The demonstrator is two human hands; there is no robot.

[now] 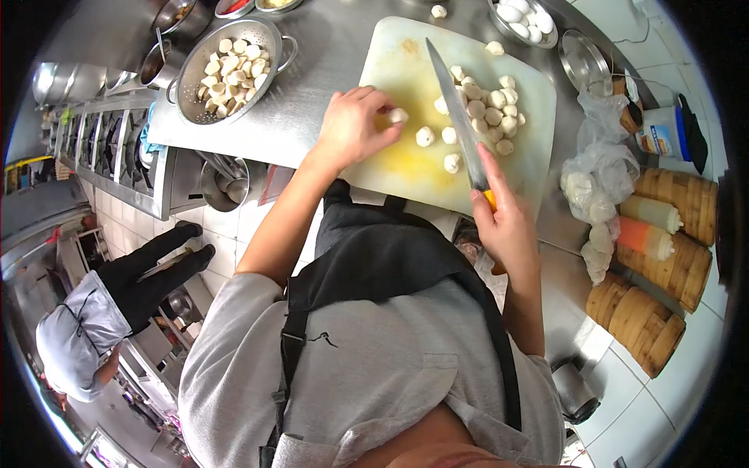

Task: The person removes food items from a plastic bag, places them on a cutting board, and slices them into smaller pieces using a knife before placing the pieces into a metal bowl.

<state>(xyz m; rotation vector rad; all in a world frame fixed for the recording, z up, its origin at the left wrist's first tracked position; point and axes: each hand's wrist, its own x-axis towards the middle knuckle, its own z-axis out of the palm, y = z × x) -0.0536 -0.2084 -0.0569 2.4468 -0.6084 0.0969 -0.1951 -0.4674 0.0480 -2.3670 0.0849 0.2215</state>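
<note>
My left hand (351,128) pinches a pale round food piece (398,116) between thumb and fingertips, over the left side of a white cutting board (404,76). In my right hand (508,225) is a chef's knife (456,108) with a yellow handle, its index finger stretched along the blade's base. The blade points away from me, across the board. A heap of similar pale round pieces (494,116) lies just right of the blade. A few single ones, such as a speckled piece (425,137), rest between the heap and my left hand.
Left of the board, a metal colander (190,70) holds many cut pale pieces. A bowl of white eggs (521,20) stands at the far right. Plastic bags (603,146), squeeze bottles (643,237) and bamboo steamers (638,324) line the right side. Another person (88,333) stands at left.
</note>
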